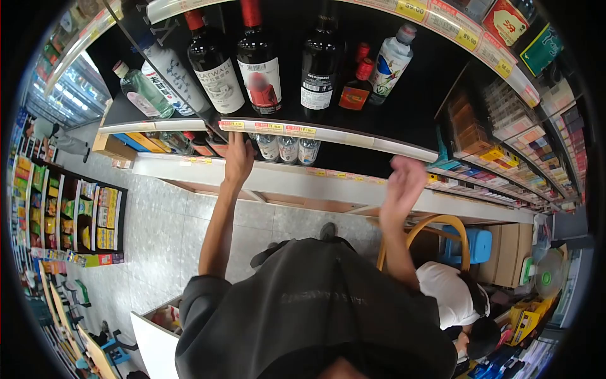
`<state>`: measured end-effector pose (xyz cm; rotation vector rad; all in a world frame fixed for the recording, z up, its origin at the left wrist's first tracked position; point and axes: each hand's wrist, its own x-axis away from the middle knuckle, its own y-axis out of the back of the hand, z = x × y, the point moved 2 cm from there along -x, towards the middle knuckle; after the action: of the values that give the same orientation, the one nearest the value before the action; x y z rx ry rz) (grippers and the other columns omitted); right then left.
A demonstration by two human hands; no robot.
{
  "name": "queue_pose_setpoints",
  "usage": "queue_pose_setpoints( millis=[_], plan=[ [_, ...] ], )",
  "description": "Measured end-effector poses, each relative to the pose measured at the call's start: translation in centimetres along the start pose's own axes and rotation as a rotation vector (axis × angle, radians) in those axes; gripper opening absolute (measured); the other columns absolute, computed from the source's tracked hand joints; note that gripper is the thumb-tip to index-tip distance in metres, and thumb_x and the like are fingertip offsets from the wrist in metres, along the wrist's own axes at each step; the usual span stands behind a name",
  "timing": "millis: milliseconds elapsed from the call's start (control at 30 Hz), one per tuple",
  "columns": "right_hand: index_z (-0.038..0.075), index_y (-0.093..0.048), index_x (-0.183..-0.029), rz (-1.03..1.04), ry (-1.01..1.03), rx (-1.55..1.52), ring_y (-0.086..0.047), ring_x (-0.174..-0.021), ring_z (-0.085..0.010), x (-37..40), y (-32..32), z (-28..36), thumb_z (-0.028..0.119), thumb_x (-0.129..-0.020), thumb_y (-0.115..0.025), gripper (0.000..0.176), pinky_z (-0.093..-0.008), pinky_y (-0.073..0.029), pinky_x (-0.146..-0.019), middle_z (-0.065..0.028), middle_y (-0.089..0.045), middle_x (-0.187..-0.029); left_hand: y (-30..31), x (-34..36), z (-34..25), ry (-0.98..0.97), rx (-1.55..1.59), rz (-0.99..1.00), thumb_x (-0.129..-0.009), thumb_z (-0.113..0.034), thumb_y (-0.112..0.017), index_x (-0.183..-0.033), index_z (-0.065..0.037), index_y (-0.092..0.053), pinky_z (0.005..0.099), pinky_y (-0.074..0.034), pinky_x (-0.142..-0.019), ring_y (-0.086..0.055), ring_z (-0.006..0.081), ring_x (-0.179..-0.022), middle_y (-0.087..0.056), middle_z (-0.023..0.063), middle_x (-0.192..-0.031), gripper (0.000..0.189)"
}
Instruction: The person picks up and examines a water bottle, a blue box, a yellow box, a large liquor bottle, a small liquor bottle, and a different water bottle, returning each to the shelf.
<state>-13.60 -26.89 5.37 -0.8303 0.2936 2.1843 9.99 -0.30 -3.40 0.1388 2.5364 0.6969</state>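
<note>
My left hand (pixel 238 159) is at the front edge of the upper shelf (pixel 353 137), its fingers closed against the price strip; the fingertips are partly hidden there. My right hand (pixel 405 184) is raised near the right end of the same shelf edge, slightly blurred, with its fingers apart and nothing in them. Behind the edge stand a wine bottle with a white label (pixel 218 82), a wine bottle with a red picture (pixel 259 79), a dark bottle (pixel 317 76), a small red-capped bottle (pixel 357 88) and a clear decorated bottle (pixel 392 66).
Several clear bottles (pixel 288 149) stand on the lower shelf. Cigarette packs (pixel 505 126) line the right rack. A person in a white top (pixel 447 294) is close on my right, near a wooden chair (pixel 464 237) and a blue stool (pixel 476 245). A white counter (pixel 154 347) stands behind left.
</note>
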Motion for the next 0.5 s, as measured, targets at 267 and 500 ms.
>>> queue_pose_setpoints(
  millis=[267,500],
  plan=[
    [0.0,-0.055,-0.107,0.473,-0.618,0.052,-0.062,-0.096,-0.0196,13.6,0.0,1.6,0.002,-0.091,-0.052,0.017,-0.0306,-0.047,-0.087,-0.0112,-0.062,-0.102,-4.4,-6.1,7.3,-0.287,-0.288,0.158,-0.075,-0.012,-0.068,-0.087,-0.005,-0.066,0.0435,-0.05,-0.067,-0.064,0.0317,-0.077,-0.066,0.0132,-0.084,0.013],
    [0.002,-0.054,-0.113,0.612,-0.658,0.15,-0.063,-0.102,-0.023,15.4,-1.4,3.4,0.005,-0.092,-0.052,0.021,-0.0326,-0.049,-0.086,-0.0119,-0.063,-0.106,-5.1,-6.6,11.0,-0.586,-0.516,-0.009,-0.077,-0.013,-0.068,-0.088,-0.005,-0.066,0.0448,-0.049,-0.068,-0.063,0.0342,-0.077,-0.065,0.0153,-0.083,0.014]
  ],
)
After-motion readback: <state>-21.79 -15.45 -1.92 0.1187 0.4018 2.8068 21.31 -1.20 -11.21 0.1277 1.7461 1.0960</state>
